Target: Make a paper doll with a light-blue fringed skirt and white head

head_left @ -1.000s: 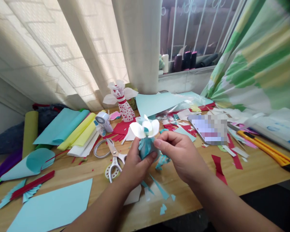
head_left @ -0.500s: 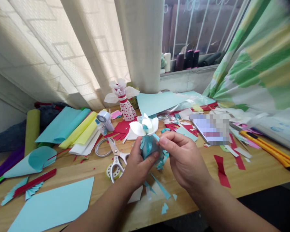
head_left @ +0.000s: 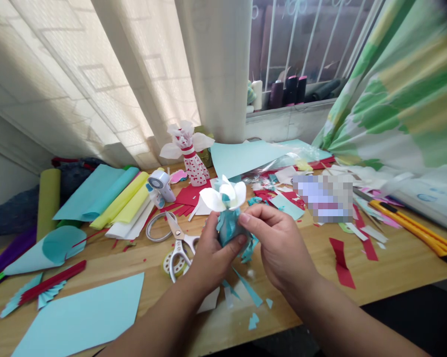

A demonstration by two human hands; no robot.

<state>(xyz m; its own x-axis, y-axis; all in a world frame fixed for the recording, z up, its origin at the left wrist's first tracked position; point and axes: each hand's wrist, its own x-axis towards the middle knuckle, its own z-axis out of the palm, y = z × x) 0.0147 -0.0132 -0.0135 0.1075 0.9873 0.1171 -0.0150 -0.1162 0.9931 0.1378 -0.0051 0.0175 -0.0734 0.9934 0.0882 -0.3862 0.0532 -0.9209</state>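
Over the middle of the wooden table (head_left: 394,267) I hold a small paper doll (head_left: 226,210) with white petal-like top and a light-blue body. My left hand (head_left: 212,255) is closed round its lower body, thumb pressed on the blue paper. My right hand (head_left: 277,243) pinches the blue paper at the doll's neck with thumb and fingers. A blue fringed strip hangs below between the hands. White-handled scissors (head_left: 180,238) and a tape roll (head_left: 173,265) lie just left of my left hand.
A finished red-and-white paper doll (head_left: 189,153) stands at the back. Rolled and flat coloured sheets (head_left: 107,198) lie left, a blue sheet (head_left: 85,317) near the front edge. A yellow utility knife (head_left: 413,225) lies right. Paper scraps litter the table; curtains hang behind.
My right hand has shifted its pinch slightly left and down on the doll's neck. The doll stays held in my left hand; the view has barely moved.
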